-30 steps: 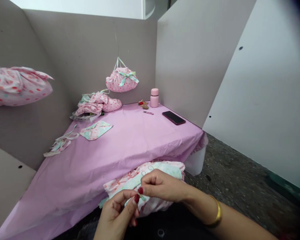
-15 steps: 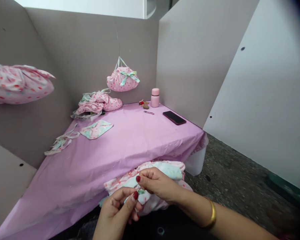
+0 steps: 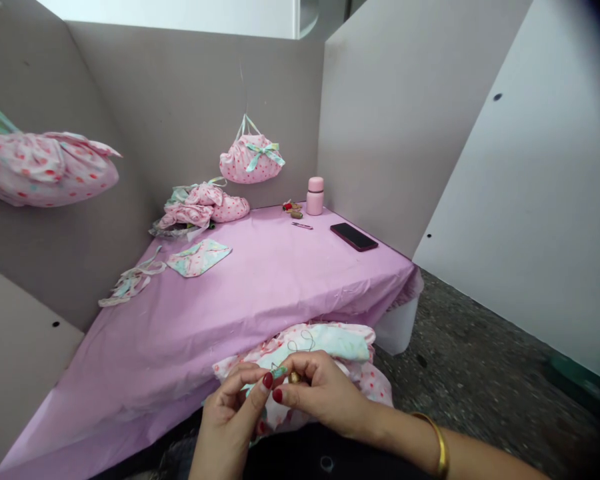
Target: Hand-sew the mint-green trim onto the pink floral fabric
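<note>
The pink-and-mint fabric piece (image 3: 325, 343), bunched just behind the pinch, is now gripped at one small point by the left hand (image 3: 233, 417) and right hand (image 3: 325, 393) together, the fingertips having closed in, with loose thread (image 3: 300, 345) looped just above.

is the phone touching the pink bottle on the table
Apart. The head view shows the phone lying flat with bare pink tablecloth between it and the upright pink bottle.
</note>
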Tool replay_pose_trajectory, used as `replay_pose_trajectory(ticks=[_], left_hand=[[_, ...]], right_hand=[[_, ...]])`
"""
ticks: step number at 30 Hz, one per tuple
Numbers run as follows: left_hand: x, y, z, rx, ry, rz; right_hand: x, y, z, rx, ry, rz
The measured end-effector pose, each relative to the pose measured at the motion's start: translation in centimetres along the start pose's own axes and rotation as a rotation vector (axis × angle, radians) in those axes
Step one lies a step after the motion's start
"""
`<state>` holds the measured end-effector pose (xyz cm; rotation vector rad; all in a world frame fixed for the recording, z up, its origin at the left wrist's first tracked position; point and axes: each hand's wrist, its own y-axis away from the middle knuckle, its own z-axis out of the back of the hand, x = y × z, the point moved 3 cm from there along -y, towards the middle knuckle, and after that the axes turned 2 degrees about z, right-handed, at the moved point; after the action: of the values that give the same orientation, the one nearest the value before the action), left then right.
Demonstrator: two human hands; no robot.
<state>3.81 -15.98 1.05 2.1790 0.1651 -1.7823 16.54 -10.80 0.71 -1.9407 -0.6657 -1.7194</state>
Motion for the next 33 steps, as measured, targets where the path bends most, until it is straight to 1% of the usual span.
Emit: replay_pose_trajectory(ticks=[4, 8, 11, 14, 16, 19, 20, 21, 24, 25, 26, 28, 29, 30, 31, 33], left_hand=[[0.4, -0.2, 0.2, -0.030, 0.009, 0.019], [0.7, -0.2, 0.2, 0.003, 0.056, 0.049], [0.6, 0.0, 0.0, 0.026, 0.090, 0.049], [0.5, 0.2, -0.3, 0.044, 0.090, 0.051], [0.6, 0.2, -0.5, 0.049, 0.081, 0.059], [0.6, 0.1, -0.7, 0.062, 0.107, 0.058], [0.6, 0.1, -0.8, 0.069, 0.120, 0.056], [0.6, 0.1, -0.8, 0.075, 0.127, 0.053], [0.4, 0.1, -0.8, 0.098, 0.104, 0.047], [0.4, 0.1, -0.8, 0.113, 0.087, 0.049], [0.4, 0.1, -0.8, 0.134, 0.070, 0.051], [0.5, 0.2, -0.9, 0.174, 0.032, 0.058], [0.5, 0.2, -0.9, 0.192, 0.010, 0.063], [0.6, 0.2, -0.9, 0.207, -0.010, 0.069], [0.6, 0.2, -0.9, 0.219, -0.029, 0.078], [0.6, 0.2, -1.0, 0.251, -0.061, 0.099]], right_hand=[[-0.3, 0.1, 0.1, 0.047, 0.058, 0.020], [-0.3, 0.5, 0.3, 0.095, 0.135, 0.034], [0.2, 0.7, 0.1, 0.172, 0.225, 0.118], [0.6, 0.8, -0.1, 0.255, 0.369, 0.223], [0.6, 1.0, -0.2, 0.307, 0.449, 0.247], [0.4, 1.2, 0.0, 0.393, 0.491, 0.222], [0.4, 1.2, 0.2, 0.382, 0.479, 0.207], [0.6, 1.1, 0.6, 0.321, 0.449, 0.196], [1.3, 0.4, 2.0, -0.001, 0.282, 0.166], [1.5, 0.1, 2.3, -0.055, 0.221, 0.153], [1.6, -0.1, 2.3, -0.038, 0.169, 0.133], [1.6, -0.5, 1.9, 0.123, 0.117, 0.090], [1.6, -0.7, 1.6, 0.185, 0.106, 0.077], [1.6, -0.8, 1.5, 0.216, 0.099, 0.067], [1.5, -0.9, 1.4, 0.215, 0.091, 0.060], [1.5, -1.0, 1.4, 0.140, 0.088, 0.065]])
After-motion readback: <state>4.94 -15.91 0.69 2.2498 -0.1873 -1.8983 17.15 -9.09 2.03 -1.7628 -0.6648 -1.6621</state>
